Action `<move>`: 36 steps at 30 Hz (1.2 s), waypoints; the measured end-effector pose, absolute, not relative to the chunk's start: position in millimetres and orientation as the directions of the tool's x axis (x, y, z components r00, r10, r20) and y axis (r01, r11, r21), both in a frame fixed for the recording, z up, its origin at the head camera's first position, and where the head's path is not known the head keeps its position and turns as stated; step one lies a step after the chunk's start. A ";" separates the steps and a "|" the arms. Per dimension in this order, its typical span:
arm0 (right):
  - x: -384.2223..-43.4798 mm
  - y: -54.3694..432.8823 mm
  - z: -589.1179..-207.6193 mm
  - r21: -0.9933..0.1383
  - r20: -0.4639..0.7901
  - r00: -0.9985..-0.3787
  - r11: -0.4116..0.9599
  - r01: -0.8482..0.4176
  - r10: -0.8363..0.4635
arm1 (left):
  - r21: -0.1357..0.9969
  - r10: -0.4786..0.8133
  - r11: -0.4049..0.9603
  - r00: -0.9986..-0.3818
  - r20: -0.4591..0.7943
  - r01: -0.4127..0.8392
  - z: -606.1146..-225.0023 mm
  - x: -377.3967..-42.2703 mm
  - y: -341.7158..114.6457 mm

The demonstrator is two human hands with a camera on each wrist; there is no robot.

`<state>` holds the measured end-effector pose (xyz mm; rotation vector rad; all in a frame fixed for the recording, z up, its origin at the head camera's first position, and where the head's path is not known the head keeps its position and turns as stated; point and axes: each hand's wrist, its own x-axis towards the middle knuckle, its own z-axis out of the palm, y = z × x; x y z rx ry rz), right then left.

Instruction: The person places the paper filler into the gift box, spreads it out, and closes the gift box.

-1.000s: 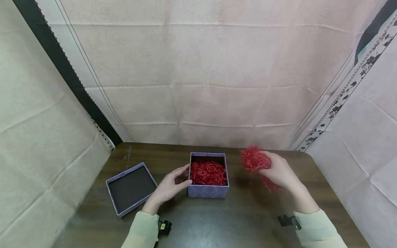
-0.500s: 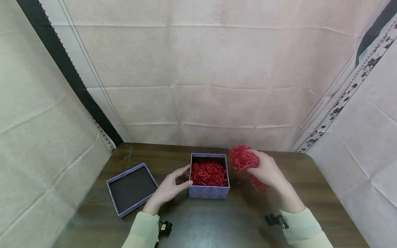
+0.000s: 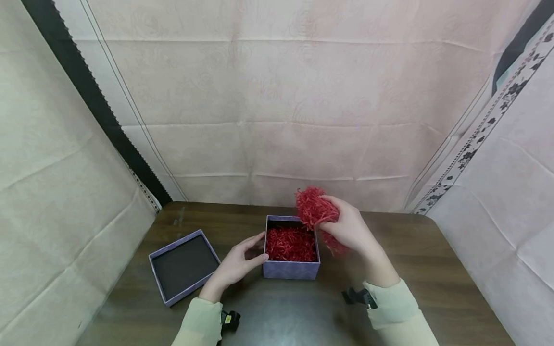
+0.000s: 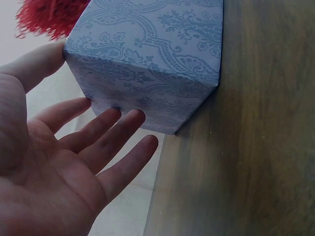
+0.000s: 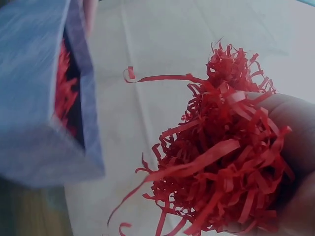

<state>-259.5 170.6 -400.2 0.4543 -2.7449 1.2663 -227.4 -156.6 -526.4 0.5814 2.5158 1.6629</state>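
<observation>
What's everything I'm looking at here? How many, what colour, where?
Table: one, brown, across the lower view
Box: one, patterned blue-purple, on the table
Lid: one, blue-purple, dark inside, left of the box
Shredded filler: one heap, red, inside the box
Shredded clump: one, red, held near the box's right side
Cloth: three sides, pale, dark-trimmed, around the table
Wrist cameras: two, black, one per wrist
Sleeves: two, pale green, on forearms
Left hand: one, bare, touching the box's left side
Right hand: one, bare, gripping the shredded clump
</observation>
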 end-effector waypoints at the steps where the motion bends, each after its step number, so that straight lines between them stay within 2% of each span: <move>1: -259.8 166.2 -398.4 -0.733 0.205 -0.950 0.607 -0.308 -0.235 | 0.900 0.348 0.340 -0.926 0.150 0.273 -526.8 -227.4 -156.8; 16: -264.2 108.9 -399.6 -0.819 0.209 -0.938 0.475 -0.322 -0.275 | 0.910 0.359 0.322 -0.923 0.138 0.261 -526.7 -227.9 -158.7; 36: -276.6 80.2 -413.2 -0.872 0.241 -0.938 0.369 -0.323 -0.250 | 0.900 0.375 0.328 -0.914 0.154 0.286 -529.2 -229.6 -159.6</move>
